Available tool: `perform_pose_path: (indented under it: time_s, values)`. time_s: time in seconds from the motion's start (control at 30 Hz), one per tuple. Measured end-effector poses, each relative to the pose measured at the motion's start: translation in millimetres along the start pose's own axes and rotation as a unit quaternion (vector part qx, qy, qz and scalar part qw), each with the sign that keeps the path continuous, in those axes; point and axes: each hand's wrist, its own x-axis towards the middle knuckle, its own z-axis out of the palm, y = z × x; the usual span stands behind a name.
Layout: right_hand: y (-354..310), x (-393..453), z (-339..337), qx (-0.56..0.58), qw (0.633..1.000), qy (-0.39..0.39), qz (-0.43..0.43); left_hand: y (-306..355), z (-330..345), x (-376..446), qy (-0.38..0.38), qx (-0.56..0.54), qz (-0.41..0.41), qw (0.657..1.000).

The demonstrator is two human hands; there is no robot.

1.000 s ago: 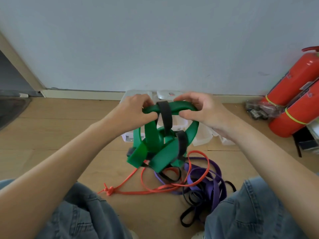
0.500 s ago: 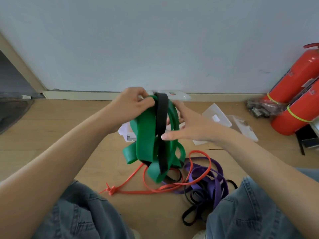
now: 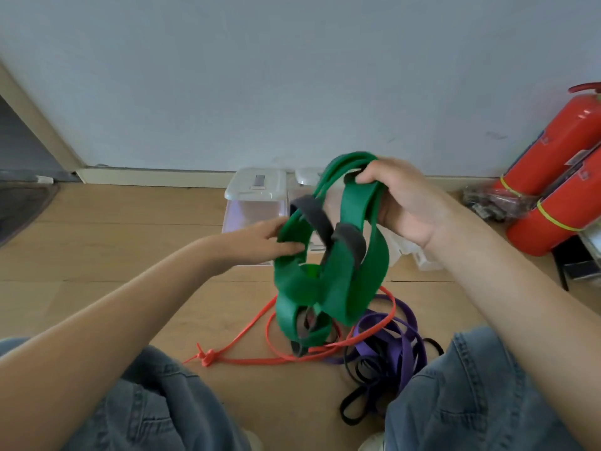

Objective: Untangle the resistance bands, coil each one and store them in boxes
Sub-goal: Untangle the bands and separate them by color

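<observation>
A green band (image 3: 344,281) wrapped by a dark grey band (image 3: 348,237) is seen at centre. Orange (image 3: 260,359), purple (image 3: 400,340) and black (image 3: 357,402) bands are shown at lower centre. Two red extinguishers (image 3: 559,177) with yellow stripes are seen at the right edge.

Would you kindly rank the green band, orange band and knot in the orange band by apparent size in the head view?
1. green band, though nearness inflates it
2. orange band
3. knot
</observation>
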Motion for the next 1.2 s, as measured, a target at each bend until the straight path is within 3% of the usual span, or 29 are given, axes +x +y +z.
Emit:
perform_pose_path:
  time_s: [0.07,0.13,0.2,0.23,0.3,0.4,0.47,0.57,0.63,0.73,0.8,0.9,1.03,1.1,1.2]
  values:
    - [-3.9,0.2,-5.0,0.08,0.995,0.057,0.002,-3.6,2.6,-1.2,-0.048,-0.131,-0.041,0.989]
    - [-6.9,0.9,-10.1,0.156,0.982,0.11,-0.005,-5.6,4.5,0.1,-0.078,-0.278,-0.06,0.955]
    - [-7.2,2.7,-12.4,0.173,0.976,0.133,-0.015,-5.2,2.4,1.3,-0.087,-0.34,-0.065,0.934]
    - [-6.0,3.9,-13.7,0.13,0.981,0.145,-0.022,-5.2,-0.1,0.7,-0.088,-0.342,-0.065,0.933]
    - [-1.4,6.9,-19.3,-0.077,0.979,0.184,-0.05,-3.9,-7.0,-2.3,-0.075,-0.306,-0.073,0.946]
    - [4.4,9.5,-29.7,-0.348,0.912,0.202,-0.079,-0.1,-14.8,-9.6,-0.033,-0.122,-0.103,0.987]
    - [6.0,8.6,-32.1,-0.457,0.879,0.133,-0.036,2.4,-16.4,-13.6,-0.007,-0.044,-0.129,0.991]
    - [14.4,5.0,-29.0,-0.583,0.812,-0.005,0.019,9.9,-22.3,-15.1,0.027,-0.113,-0.112,0.987]
    - [17.0,1.1,-24.0,-0.557,0.828,-0.061,0.006,18.2,-26.4,-17.8,0.045,-0.152,-0.098,0.982]
    - [5.0,-5.6,-19.1,-0.334,0.926,-0.17,0.041,25.2,-29.6,-17.3,0.068,-0.169,-0.088,0.979]
    - [0.8,-8.7,-14.5,-0.228,0.946,-0.223,0.058,28.0,-30.8,-16.4,0.082,-0.2,-0.083,0.973]
    - [13.6,-9.8,8.3,-0.339,0.927,-0.156,-0.033,32.5,-32.8,-18.5,0.052,-0.298,-0.081,0.95]
    - [33.7,-3.6,25.9,-0.511,0.847,-0.051,-0.135,32.2,-38.1,-22.4,-0.017,-0.365,-0.056,0.929]
    - [25.8,-0.7,17.1,-0.491,0.86,0.039,-0.131,29.4,-41.1,-22.9,-0.001,-0.339,-0.029,0.94]
    - [12.1,-0.3,5.9,-0.384,0.914,0.05,-0.118,32.0,-23.2,-23.4,0.028,-0.2,0.015,0.979]
